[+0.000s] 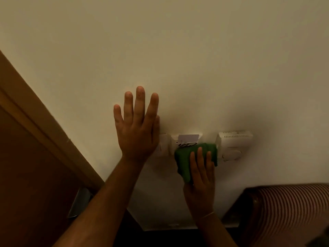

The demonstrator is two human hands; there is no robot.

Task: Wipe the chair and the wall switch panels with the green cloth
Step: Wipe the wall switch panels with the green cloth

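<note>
Your right hand (200, 177) presses the folded green cloth (188, 157) flat against the wall, fingers stretched over it in a loose, open-palmed grip, with the fingertips (199, 150) lying on the fabric rather than curling round it. The cloth covers the lower part of the middle switch panel (185, 138), a white card-holder unit with a pale card (188, 139) standing in its top slot. The cloth's right edge reaches just up to the white thermostat box (234, 144), which has a row of vent slits along its top and a rounded control on its face.

Your left hand (137, 129) is spread wide and flat on the cream wall (178, 59), fingers pointing up, holding nothing. Its thumb side partly hides another white switch panel (163, 145) just left of the card holder.

Further out, a brown wooden door frame (35, 113) runs diagonally along the left edge, and a metal door handle (79, 202) shows beside your left forearm. At the lower right, the chair (288, 211) appears as a dark wooden frame with striped upholstery, well apart from both hands. The room is dim.
</note>
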